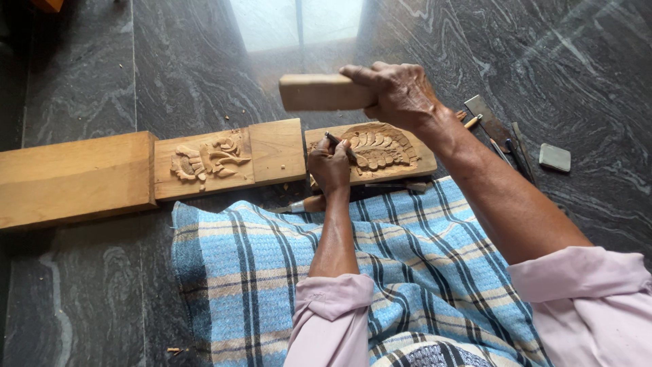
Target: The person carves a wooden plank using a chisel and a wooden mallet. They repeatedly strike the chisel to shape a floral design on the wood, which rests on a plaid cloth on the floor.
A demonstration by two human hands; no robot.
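My left hand (329, 165) is gripping a chisel (341, 145), tip resting on the carved wood panel (380, 149) at 12 o'clock from my lap. My right hand (397, 92) is clamping a wooden mallet block (319, 92), holding it raised above the panel. At 9 o'clock of the panel, a second carved panel (227, 160) is lying, touching a plain timber block (75, 177) further left. At 3 o'clock, spare chisels (499, 139) and a grey stone (555, 157) are sitting on the floor (88, 299). A checked cloth (272, 265) is covering my lap.
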